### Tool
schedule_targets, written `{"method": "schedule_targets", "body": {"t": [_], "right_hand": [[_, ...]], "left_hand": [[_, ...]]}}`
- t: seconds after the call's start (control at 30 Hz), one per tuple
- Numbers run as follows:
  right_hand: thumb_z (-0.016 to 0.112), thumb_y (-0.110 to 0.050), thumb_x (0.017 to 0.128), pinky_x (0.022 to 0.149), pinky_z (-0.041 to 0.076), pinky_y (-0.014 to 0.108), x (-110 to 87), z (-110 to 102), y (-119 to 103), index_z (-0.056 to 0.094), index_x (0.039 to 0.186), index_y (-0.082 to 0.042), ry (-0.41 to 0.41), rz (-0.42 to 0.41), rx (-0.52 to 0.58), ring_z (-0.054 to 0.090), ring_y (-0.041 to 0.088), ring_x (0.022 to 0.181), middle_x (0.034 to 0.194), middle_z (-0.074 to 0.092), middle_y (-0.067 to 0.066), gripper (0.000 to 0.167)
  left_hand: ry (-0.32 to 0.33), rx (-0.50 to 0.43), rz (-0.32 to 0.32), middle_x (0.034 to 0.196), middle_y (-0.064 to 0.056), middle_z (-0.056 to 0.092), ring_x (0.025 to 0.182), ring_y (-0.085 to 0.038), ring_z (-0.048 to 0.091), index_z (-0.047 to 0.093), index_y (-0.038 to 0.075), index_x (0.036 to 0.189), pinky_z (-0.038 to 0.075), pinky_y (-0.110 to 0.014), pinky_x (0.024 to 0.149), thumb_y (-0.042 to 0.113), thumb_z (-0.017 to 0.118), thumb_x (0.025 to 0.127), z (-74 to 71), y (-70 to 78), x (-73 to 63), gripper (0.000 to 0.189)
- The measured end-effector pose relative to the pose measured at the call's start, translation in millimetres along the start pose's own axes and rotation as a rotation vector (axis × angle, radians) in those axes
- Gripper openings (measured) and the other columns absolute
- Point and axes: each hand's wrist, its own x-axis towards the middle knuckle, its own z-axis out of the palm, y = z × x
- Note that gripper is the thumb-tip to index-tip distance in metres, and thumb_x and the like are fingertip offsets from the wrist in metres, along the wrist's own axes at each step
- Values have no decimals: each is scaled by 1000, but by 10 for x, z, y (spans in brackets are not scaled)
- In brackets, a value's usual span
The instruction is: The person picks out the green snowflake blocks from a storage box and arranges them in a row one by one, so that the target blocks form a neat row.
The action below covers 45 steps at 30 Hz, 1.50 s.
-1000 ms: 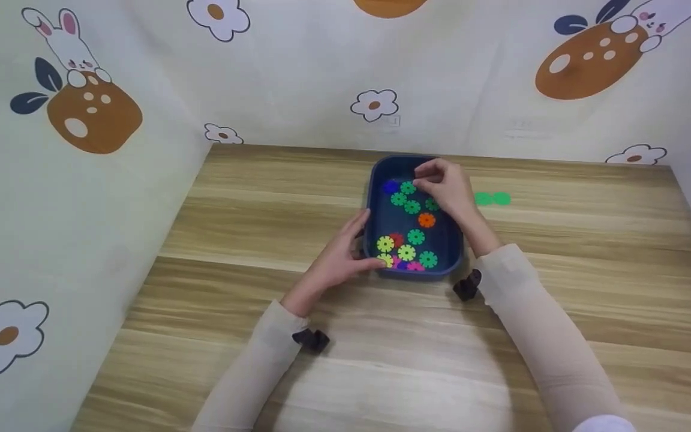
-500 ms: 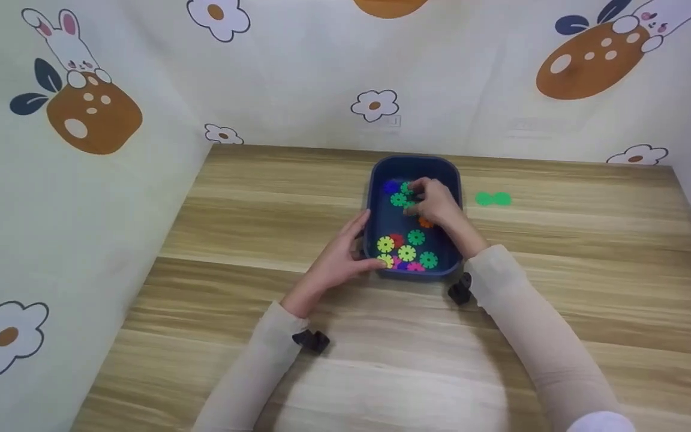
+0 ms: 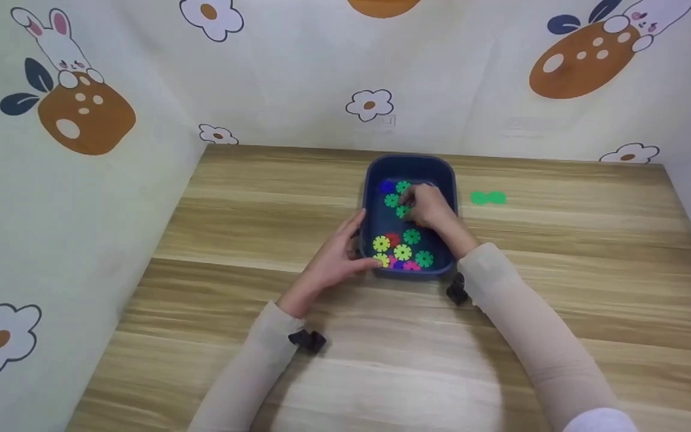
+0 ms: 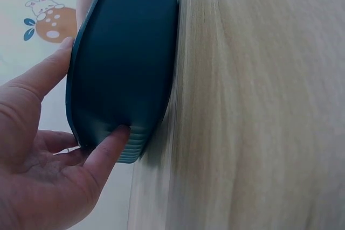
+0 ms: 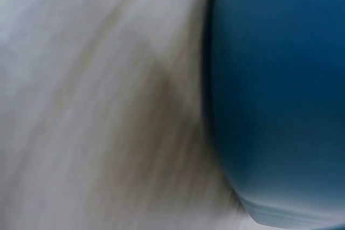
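Note:
A dark blue plastic bin (image 3: 364,180) stands on the table with gear-edged discs inside: green discs (image 3: 411,236), yellow discs (image 3: 402,252), and pink, red and blue ones. My left hand (image 3: 333,257) holds the bin's near left corner, thumb at the near rim and fingers along the left side. In the left wrist view, fingertips touch the bin's outer wall (image 4: 124,52). My right hand (image 3: 429,207) reaches into the bin, its bent fingers over the green discs; whether they pinch one is hidden. The right wrist view shows only the bin's outer wall (image 5: 280,100) and blurred table.
Two joined green discs (image 3: 487,198) lie on the wooden table (image 3: 567,252), right of the bin. A patterned cloth wall (image 3: 297,78) rises behind the table's far edge, and others stand at both sides.
My right hand has moved from the bin's far right part down and left to the green discs, its fingers drawing closer together. The left hand stays on the bin.

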Motion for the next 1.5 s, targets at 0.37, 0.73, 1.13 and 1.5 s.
{"method": "schedule_targets", "body": {"t": [0.37, 0.73, 1.13, 1.5], "right_hand": [[78, -3, 83, 84, 55, 36, 11, 12, 20, 74, 102, -3, 15, -55, 59, 60, 23, 91, 102, 70, 15, 20], [79, -8, 84, 71, 52, 26, 13, -4, 11, 71, 96, -7, 5, -69, 174, 61, 19, 81, 93, 70, 9, 15], [77, -13, 87, 74, 58, 26, -36, -47, 28, 73, 97, -7, 17, -90, 259, 65, 18, 78, 92, 72, 10, 12], [77, -11, 87, 71, 58, 22, -82, -163, -37, 74, 98, -7, 54, -113, 307, 68, 12, 76, 95, 76, 13, 12]], "left_hand": [[6, 15, -28, 168, -10, 12, 149, -34, 33, 17, 17, 161, 51, -42, 106, 20, 81, 85, 1, 0, -5, 99], [4, 18, -11, 169, -12, 9, 148, -36, 33, 16, 17, 161, 51, -42, 106, 23, 80, 85, -12, -13, 0, 100], [0, -2, -10, 169, -13, 9, 149, -36, 31, 16, 14, 161, 53, -41, 104, 17, 80, 85, 17, 3, 7, 99], [-3, -14, 16, 168, -15, 11, 147, -38, 33, 16, 9, 160, 51, -44, 106, 14, 80, 85, 3, -6, 12, 99]]}}
